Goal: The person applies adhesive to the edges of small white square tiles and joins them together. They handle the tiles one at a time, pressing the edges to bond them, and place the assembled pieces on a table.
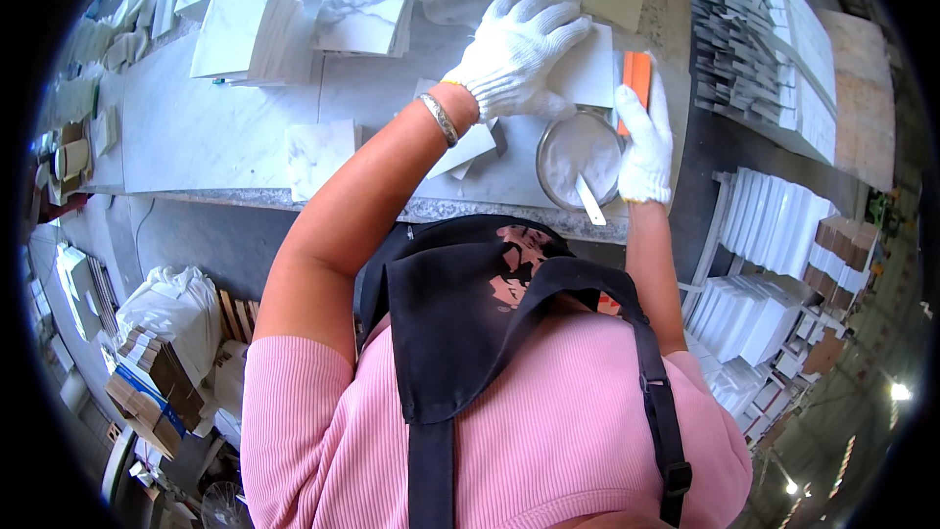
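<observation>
My left hand (519, 54), in a white knit glove, lies with its fingers stretched out over the left part of a white square tile (590, 73) on the worktop. At the tile's right edge, my right hand (646, 147), gloved too, is closed round a flat orange bar (635, 83) held upright. Just below the tile stands a round tub of white paste (568, 152), close beside my right wrist. A white spatula (590, 200) leans out of it over the front rim. Part of the tile is hidden beneath my left hand.
Marble-patterned tiles (357, 15) stand stacked along the back left of the worktop (186, 132). Loose tile pieces (465, 149) lie near my left forearm. Dense rows of stacked tiles (783, 64) rise beyond the right side. Cardboard boxes (152, 382) stand at the lower left.
</observation>
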A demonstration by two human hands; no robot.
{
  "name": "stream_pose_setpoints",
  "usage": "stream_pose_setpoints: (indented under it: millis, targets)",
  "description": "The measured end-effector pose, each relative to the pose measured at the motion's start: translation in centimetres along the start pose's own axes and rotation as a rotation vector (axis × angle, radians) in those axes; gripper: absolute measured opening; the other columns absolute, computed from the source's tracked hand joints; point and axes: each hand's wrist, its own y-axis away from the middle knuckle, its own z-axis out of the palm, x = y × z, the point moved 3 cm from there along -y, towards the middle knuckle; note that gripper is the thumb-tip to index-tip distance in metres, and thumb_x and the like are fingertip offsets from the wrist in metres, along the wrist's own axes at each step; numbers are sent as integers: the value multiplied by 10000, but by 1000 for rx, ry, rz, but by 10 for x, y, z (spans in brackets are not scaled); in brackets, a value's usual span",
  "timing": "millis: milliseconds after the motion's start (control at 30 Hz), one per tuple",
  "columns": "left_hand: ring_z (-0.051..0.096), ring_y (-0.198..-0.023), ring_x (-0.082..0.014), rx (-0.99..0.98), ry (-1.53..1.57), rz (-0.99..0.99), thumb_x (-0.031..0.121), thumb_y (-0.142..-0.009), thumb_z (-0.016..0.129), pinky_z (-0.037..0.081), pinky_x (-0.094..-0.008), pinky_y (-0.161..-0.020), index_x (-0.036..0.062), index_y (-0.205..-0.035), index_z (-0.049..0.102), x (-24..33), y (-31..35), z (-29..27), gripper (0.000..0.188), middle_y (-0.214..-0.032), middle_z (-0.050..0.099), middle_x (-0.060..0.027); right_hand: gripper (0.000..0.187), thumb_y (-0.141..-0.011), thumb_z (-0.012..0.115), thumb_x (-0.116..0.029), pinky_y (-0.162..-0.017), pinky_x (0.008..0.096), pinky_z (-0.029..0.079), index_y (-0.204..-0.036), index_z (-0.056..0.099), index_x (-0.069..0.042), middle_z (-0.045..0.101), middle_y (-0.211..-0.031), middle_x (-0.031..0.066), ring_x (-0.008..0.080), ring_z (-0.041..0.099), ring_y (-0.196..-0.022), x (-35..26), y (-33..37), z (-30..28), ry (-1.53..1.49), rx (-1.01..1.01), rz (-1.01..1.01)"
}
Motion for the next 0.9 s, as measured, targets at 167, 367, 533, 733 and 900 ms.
stream_pose_setpoints:
  millis: [167, 367, 533, 733, 900]
  targets:
    - [407, -1316, -372, -29, -3, 1, 499, -604, 778, 301, -512, -1093, 181, -1397, 465, 1, -1, -4, 910, -1395, 478, -125, 665, -845, 724, -170, -984, 285, 419, -1434, 446, -36, 542, -1329, 81, 154, 530, -1167, -5, -5, 0, 98, -21, -23]
    - [400, -1323, -370, -34, 8, -16, 500, -599, 781, 287, -514, -1107, 182, -1398, 461, 3, -1, -5, 916, -1412, 465, -127, 684, -828, 741, -162, -1005, 320, 425, -1429, 445, -26, 529, -1358, 115, 190, 533, -1193, -9, -9, 7, 206, 16, -44]
    - [394, -1326, -369, -27, 10, -9, 502, -594, 787, 284, -513, -1111, 182, -1402, 458, 3, 0, -5, 929, -1413, 461, -125, 674, -827, 743, -159, -977, 306, 445, -1422, 454, -25, 541, -1344, 109, 184, 548, -1167, -11, -1, -2, 168, -46, -36]
    - [397, -1322, -371, -26, 18, 6, 500, -593, 792, 286, -514, -1109, 185, -1408, 454, 0, -1, -2, 937, -1411, 463, -124, 677, -827, 743, -160, -977, 296, 440, -1422, 451, -20, 543, -1340, 112, 170, 551, -1152, -3, -16, 1, 222, 6, -68]
    - [401, -1319, -371, -28, -9, 0, 505, -600, 782, 290, -515, -1103, 188, -1408, 454, 0, 0, -4, 928, -1410, 465, -125, 660, -850, 728, -158, -947, 292, 459, -1429, 440, -21, 542, -1331, 104, 168, 550, -1151, -14, 4, 1, 123, -67, -49]
